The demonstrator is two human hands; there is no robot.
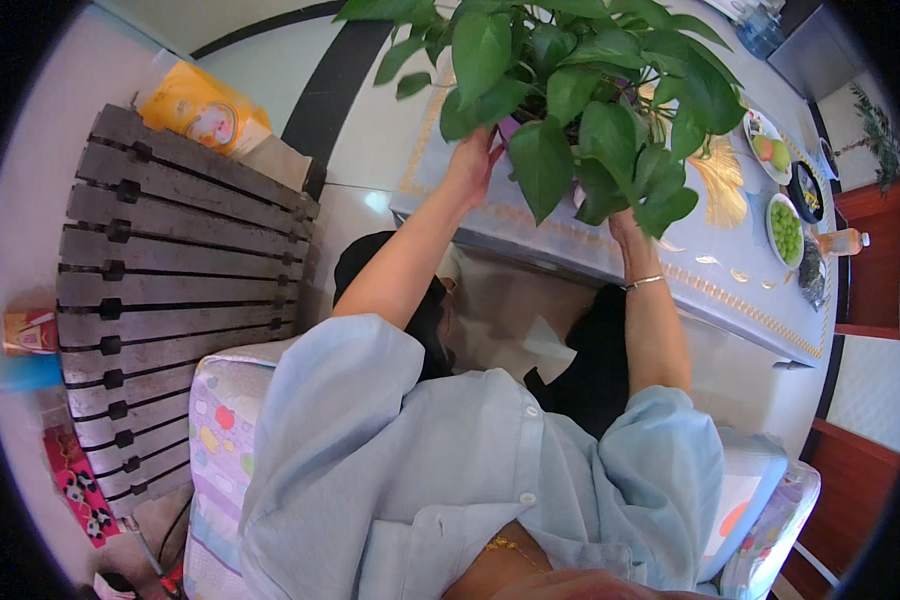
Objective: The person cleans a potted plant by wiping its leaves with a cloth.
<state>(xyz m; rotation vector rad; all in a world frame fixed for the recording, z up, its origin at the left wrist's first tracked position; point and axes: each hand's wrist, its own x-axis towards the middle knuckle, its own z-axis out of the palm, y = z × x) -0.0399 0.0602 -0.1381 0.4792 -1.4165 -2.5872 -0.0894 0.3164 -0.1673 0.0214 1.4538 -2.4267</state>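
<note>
A leafy green potted plant [541, 161], which looks like pothos, stands before me at the table's edge. Its broad leaves cover most of a purple flowerpot [508, 127]. My left hand [472, 169] grips the pot's left side, its upper fingers lost under the leaves. On the other side, my right hand [627, 225] reaches in beneath the hanging leaves; only the wrist end shows, with a bracelet [644, 283] below it. Whether the right fingers touch the pot is hidden. Beneath the plant lies a pale grey tablecloth [570, 241] with gold patterns.
To the right on the table are a bowl of green grapes [784, 231], a plate with fruit [769, 147], a black dish [805, 193], a bottle [844, 241] and a dark bag [812, 274]. A grey slatted bench [184, 277] stands left, beside a yellow package [202, 109].
</note>
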